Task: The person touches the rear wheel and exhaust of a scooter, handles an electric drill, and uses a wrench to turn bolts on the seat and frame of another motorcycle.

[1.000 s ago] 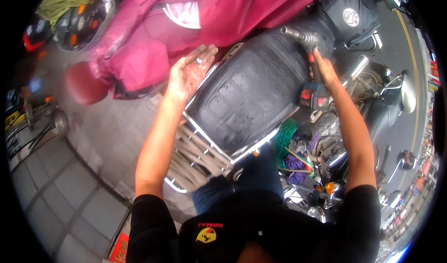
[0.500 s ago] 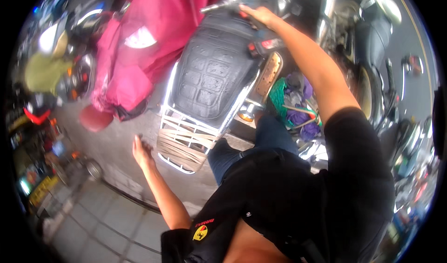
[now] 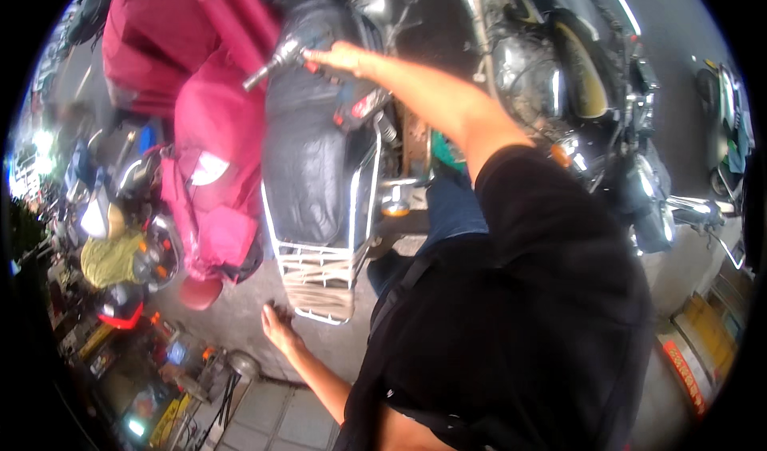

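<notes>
My right hand (image 3: pixel 343 58) grips a cordless power tool (image 3: pixel 281 61) with a silver socket nose and a red-and-black battery, held over the upper part of a long black padded motorcycle seat (image 3: pixel 304 195). My left hand (image 3: pixel 277 325) hangs low, just left of the chrome rear rack (image 3: pixel 318 287) wrapped with beige straps, its fingers curled; what they hold is too blurred to make out. A magenta cover (image 3: pixel 200 107) lies over whatever stands along the seat's left side.
Motorcycles (image 3: pixel 551 75) stand at the right, with a grey road beyond. Helmets (image 3: pixel 121 305), an olive cloth (image 3: pixel 108 262) and more vehicles crowd the left. A wheeled metal item (image 3: pixel 242 365) sits at lower left on the pavement (image 3: pixel 280 415); green bundled material shows beside my leg.
My view has turned as my right hand carried the tool forward and left along the seat. My left hand dropped from beside the seat to beside the rack, and its fingers curled.
</notes>
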`<state>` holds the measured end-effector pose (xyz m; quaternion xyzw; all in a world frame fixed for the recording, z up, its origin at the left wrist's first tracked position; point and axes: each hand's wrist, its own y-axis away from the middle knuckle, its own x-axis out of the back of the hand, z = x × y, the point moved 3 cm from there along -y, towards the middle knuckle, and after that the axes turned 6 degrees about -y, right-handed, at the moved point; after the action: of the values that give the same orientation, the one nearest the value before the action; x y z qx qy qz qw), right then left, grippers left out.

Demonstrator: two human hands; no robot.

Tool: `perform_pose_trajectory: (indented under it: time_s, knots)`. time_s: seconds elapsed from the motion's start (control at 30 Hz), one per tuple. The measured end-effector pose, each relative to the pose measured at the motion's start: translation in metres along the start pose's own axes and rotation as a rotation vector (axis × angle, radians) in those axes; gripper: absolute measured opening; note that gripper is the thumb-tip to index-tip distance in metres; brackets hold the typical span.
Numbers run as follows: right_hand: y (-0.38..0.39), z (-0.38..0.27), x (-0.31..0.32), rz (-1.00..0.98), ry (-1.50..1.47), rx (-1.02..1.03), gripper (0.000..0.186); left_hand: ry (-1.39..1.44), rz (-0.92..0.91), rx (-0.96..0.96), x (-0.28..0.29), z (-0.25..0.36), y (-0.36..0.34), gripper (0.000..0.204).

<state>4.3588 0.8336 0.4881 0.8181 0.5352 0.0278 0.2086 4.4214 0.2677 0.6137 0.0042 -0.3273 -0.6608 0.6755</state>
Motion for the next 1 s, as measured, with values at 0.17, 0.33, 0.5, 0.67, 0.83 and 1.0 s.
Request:
perform_pose_trajectory:
  time_s: [0.17,0.33,0.5,0.67,0.83,1.0]
  knots:
    - [0.06,0.039,-0.009,-0.06,-0.359,-0.149,0.041,0.177,0.008,0.157,0.024,-0.062,0.003,0.034]
    - [0.156,0.074,-0.017,0.021,-0.559,-0.22,0.032,0.159,0.157,0.167,0.049,-0.078,-0.005,0.026]
    - [0.222,0.108,-0.066,0.089,-0.695,-0.292,0.035,0.292,0.118,0.147,0.104,-0.13,-0.031,0.02]
    - [0.279,0.105,-0.127,0.082,-0.673,-0.317,0.039,0.424,0.072,0.176,0.135,-0.18,-0.043,0.025]
    - [0.315,0.085,-0.197,0.203,-0.589,-0.31,0.044,0.619,-0.233,0.364,0.122,-0.225,-0.059,0.023]
    - [0.309,0.105,-0.244,0.323,-0.566,-0.329,0.039,0.556,-0.343,0.234,0.121,-0.159,-0.067,0.019]
